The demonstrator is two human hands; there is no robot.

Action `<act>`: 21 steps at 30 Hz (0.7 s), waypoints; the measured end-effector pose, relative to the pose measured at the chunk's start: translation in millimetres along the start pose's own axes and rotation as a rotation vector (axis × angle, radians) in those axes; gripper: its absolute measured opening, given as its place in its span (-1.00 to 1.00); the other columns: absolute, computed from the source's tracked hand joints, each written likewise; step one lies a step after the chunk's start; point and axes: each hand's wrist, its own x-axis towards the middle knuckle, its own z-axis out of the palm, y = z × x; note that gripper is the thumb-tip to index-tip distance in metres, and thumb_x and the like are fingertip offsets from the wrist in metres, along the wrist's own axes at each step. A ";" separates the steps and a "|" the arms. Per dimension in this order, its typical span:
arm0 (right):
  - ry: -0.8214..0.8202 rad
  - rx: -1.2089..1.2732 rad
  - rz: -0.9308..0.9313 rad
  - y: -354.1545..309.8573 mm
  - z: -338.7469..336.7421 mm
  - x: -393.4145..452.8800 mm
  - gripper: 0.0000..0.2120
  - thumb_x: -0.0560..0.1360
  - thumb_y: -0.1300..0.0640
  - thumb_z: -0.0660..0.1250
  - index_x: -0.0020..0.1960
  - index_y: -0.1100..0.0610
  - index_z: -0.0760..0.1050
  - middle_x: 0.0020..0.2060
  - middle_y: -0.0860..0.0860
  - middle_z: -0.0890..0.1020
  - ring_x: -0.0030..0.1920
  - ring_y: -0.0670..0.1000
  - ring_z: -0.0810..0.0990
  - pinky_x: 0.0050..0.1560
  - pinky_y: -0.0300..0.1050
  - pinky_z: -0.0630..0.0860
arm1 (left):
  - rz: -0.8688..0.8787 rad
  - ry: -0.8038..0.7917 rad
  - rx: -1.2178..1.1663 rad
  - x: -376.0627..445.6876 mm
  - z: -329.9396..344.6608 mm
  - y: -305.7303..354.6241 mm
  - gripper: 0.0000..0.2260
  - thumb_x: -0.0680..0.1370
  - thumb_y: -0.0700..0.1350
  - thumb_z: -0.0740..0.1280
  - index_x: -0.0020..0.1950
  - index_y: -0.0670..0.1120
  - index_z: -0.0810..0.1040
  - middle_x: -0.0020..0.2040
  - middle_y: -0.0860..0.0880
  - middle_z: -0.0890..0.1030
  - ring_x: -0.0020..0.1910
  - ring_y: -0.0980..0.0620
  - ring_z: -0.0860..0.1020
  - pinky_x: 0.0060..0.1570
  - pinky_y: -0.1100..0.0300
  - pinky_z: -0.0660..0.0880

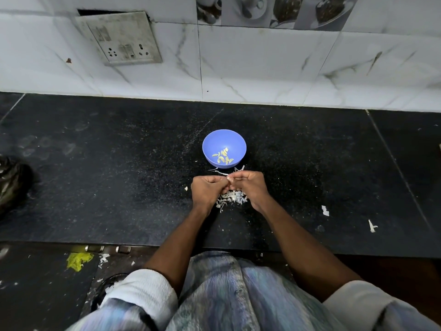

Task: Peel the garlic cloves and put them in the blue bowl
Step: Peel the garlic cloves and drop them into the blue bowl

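Observation:
The blue bowl (224, 142) stands on the black counter (95, 175) and holds several peeled, yellowish garlic cloves (223, 156). Just in front of it my left hand (206, 191) and my right hand (250, 186) meet with curled fingers, their fingertips pinching a small garlic clove (229, 178) that is mostly hidden between them. Below the hands lies a pile of white garlic skins (231, 198). More thin skin strips (226, 170) lie between the bowl and my hands.
A tiled wall with a socket plate (121, 39) backs the counter. A dark plastic bag (12, 182) sits at the left edge. Skin scraps (325, 210) lie on the right. The counter's front edge (71, 243) runs below my forearms.

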 end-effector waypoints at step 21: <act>-0.059 0.052 0.035 -5.2 -0.8 -0.4 -0.85 0.58 0.32 0.42 0.13 0.31 0.65 -0.15 0.22 0.71 -0.22 0.02 0.64 -0.07 -0.12 0.62 | -0.069 -0.026 -0.124 3.8 5.8 -3.8 -0.87 0.57 -0.19 0.52 -0.08 -0.26 0.74 -0.19 -0.28 0.73 -0.24 -0.13 0.65 -0.08 0.01 0.64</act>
